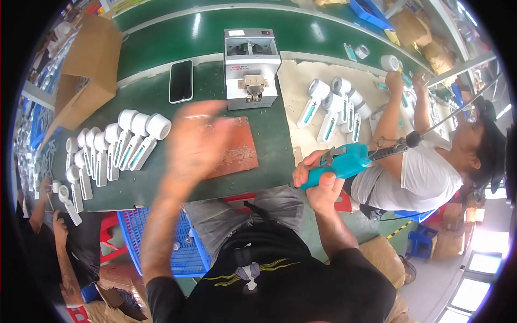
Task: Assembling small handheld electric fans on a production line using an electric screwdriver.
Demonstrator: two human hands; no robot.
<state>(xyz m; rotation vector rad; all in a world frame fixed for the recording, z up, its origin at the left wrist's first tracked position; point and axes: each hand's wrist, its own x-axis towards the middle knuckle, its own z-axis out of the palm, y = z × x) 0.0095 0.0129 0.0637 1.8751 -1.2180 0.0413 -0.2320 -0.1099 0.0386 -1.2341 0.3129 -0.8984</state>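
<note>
My right hand (322, 188) is wrapped round a teal electric screwdriver (340, 166), tilted, with its cable running up to the right. Motion smears my left hand (196, 142), so its fingers cannot be made out. It hovers over the left part of a worn reddish-brown mat (237, 148) on the green table. Just beyond the mat stands a grey and white screw-feeder box (251, 70) with a metal outlet at its front. To the left of my left hand lie several white handled pieces (129, 140) with round heads and teal strips, resembling shower heads.
A dark-screened phone (181, 81) lies left of the feeder. More white pieces (334, 107) rest on the pale sheet at right, where a co-worker (431, 172) handles parts. A cardboard box (89, 70) stands far left; a blue basket (142, 237) sits below the table edge.
</note>
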